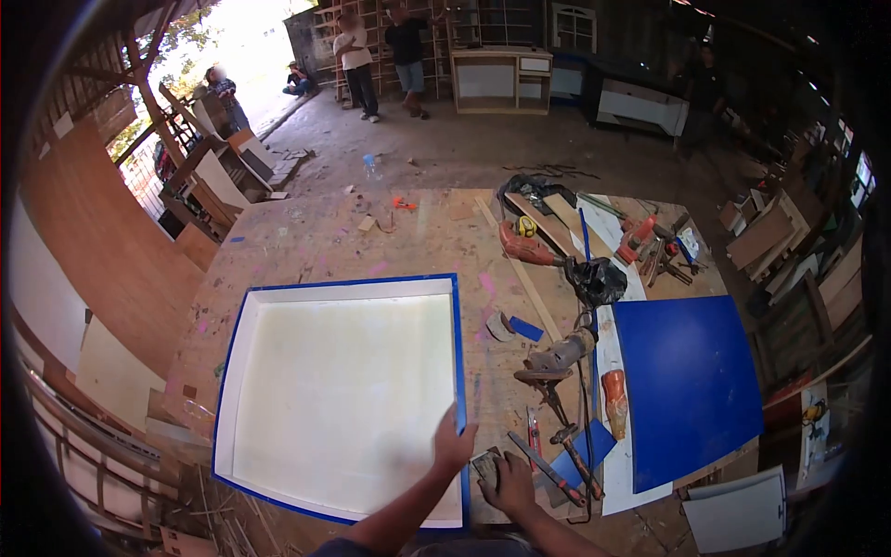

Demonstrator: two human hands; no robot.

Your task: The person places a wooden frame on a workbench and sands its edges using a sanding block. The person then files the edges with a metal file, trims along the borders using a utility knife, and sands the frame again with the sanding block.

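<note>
A shallow white box (348, 371) with blue-edged walls lies open side up on the workbench. My left hand (455, 442) grips its right wall near the front corner. Just right of that wall, my right hand (510, 485) is closed over a small greyish block (484, 467), low on the bench. Close to my right hand lie a file (546, 467), a red cutter knife (533, 430) and a hammer (577, 459). A blue offcut (594, 446) sits partly under the hammer.
A large blue panel (687, 390) covers the bench's right side. Power tools, including a red drill (527, 245) and a dark grinder (561, 353), lie with cords and black plastic. A roll of tape (499, 326) is mid-bench. Several people stand or sit far back.
</note>
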